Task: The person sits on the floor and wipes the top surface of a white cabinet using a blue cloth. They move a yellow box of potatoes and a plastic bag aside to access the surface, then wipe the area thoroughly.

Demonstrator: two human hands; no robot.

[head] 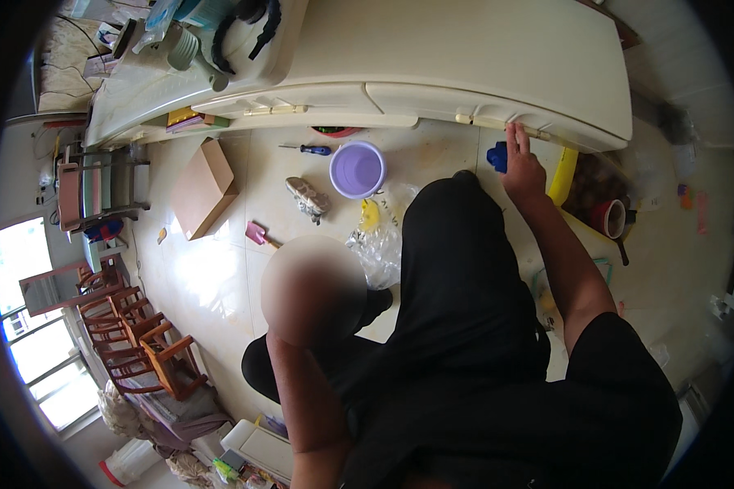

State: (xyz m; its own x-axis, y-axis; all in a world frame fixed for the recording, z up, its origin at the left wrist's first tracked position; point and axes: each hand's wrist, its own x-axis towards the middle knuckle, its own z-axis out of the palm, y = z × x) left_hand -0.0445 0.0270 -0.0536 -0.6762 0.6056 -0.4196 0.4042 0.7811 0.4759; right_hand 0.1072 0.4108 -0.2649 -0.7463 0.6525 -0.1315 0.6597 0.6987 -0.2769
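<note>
My right hand point(522, 166) is at the handle point(501, 125) of a cream cabinet drawer point(428, 101), two fingers raised against it; I cannot tell whether the fingers grip it. Beside that hand, a dark blue object point(496, 157) lies on the floor. My left hand point(315, 293) is under a round blur near my bent knee, so its fingers and anything in it are hidden. Before me on the floor are a purple bucket point(358, 170), a screwdriver with a blue handle point(315, 150), a patterned shoe-like item point(308, 198), a pink-bladed hand trowel point(257, 233) and a clear plastic bag point(379, 250).
A cardboard box point(203, 194) stands left of the bucket. To the right is a yellow-edged container point(563, 177) with a red cup point(611, 219) at it. Wooden chairs point(153, 342) are at the left by the window. Above runs the cabinet top point(465, 43).
</note>
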